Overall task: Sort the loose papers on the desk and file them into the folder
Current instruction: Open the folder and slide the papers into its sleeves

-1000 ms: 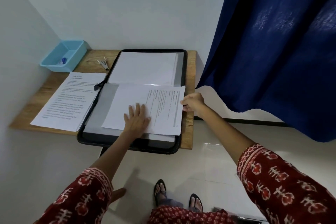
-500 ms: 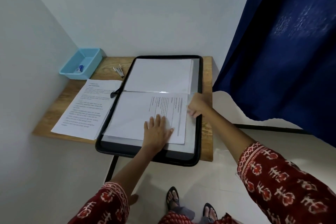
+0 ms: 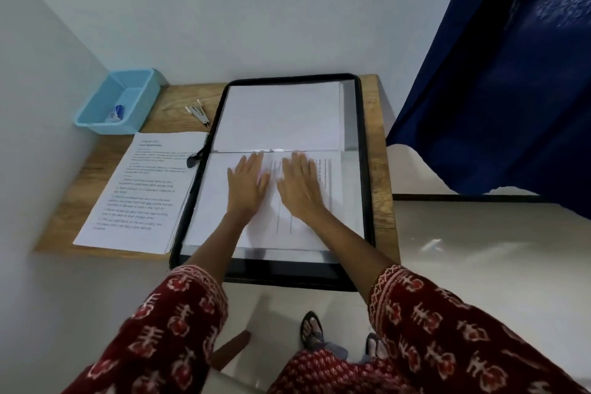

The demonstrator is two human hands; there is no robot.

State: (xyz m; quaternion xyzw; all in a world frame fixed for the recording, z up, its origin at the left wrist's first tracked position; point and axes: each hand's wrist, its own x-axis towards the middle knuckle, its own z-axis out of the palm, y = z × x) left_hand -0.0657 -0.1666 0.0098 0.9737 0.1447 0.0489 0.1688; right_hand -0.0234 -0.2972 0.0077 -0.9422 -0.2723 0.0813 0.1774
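We see printed lines on the paper stack [image 3: 137, 195] left of the folder [image 3: 367, 169], and on the sheet [image 3: 326, 189] inside it, but none is legible to us.

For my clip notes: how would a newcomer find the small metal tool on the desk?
Start at the wooden desk. Between its light blue plastic tray and the open black zip folder lies a small silver metal tool. It alone is metallic and lies directly on bare wood.

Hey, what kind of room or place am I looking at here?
Probably a small home study corner: a narrow wooden desk set against white walls, an open black zip folder with papers on it, and a dark blue curtain hanging beside it.
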